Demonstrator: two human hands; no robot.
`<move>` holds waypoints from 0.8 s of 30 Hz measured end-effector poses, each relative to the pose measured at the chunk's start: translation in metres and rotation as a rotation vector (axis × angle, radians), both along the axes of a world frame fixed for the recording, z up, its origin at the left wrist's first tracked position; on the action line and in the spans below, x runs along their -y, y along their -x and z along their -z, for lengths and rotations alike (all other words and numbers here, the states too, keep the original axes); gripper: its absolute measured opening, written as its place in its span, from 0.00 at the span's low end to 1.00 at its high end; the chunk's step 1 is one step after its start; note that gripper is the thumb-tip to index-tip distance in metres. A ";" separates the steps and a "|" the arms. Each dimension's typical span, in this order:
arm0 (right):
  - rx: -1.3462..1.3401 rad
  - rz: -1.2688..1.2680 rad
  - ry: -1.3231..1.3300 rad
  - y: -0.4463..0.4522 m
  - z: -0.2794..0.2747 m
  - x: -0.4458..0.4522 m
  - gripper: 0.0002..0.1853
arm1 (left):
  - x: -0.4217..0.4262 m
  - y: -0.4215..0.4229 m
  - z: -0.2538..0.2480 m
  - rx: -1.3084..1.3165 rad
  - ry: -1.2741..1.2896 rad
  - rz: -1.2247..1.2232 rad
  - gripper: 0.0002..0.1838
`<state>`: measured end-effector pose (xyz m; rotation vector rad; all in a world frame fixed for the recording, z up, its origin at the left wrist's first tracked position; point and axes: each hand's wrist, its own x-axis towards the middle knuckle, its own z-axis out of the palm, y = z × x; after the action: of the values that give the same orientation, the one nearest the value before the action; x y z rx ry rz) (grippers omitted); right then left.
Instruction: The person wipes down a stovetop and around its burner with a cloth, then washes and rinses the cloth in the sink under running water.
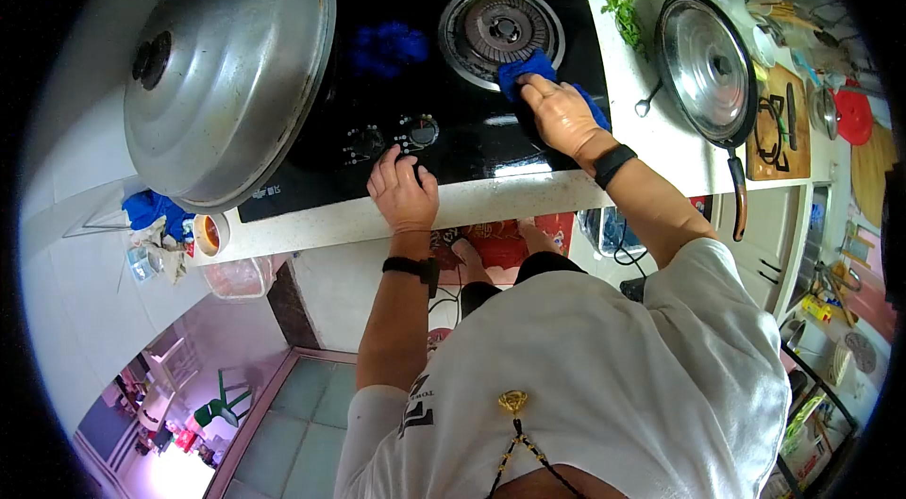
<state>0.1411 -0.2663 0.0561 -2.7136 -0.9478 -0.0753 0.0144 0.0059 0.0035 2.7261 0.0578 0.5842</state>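
A blue cloth is pressed under the fingers of my right hand, against the lower edge of the round burner. Part of the cloth hangs out to the right of the hand. My left hand rests palm down with its fingers spread on the front edge of the black glass cooktop, holding nothing. Just above its fingertips are two control knobs. Wet streaks show on the glass between the two hands.
A large metal lid covers the cooktop's left part. Right of the cooktop are green herbs, a lidded pan with its handle over the counter edge, and a wooden board. A small bowl stands at the front left.
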 end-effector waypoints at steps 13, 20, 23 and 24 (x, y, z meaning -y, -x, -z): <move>-0.196 0.395 -0.833 0.010 -0.018 0.033 0.13 | 0.003 -0.003 0.000 0.017 -0.026 -0.030 0.11; -0.195 0.589 -0.965 -0.016 -0.013 0.043 0.13 | 0.006 -0.004 -0.005 -0.002 -0.048 -0.015 0.11; -0.107 0.624 -0.975 -0.056 -0.004 0.039 0.12 | 0.005 -0.002 -0.003 -0.019 -0.064 -0.025 0.11; -0.076 0.625 -0.997 -0.074 -0.002 0.040 0.13 | 0.004 -0.003 -0.002 -0.041 -0.074 -0.037 0.12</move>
<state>0.2148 -0.3058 0.0577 -1.9192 0.0494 -0.4270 0.0172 0.0017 0.0054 2.8142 0.0986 0.5518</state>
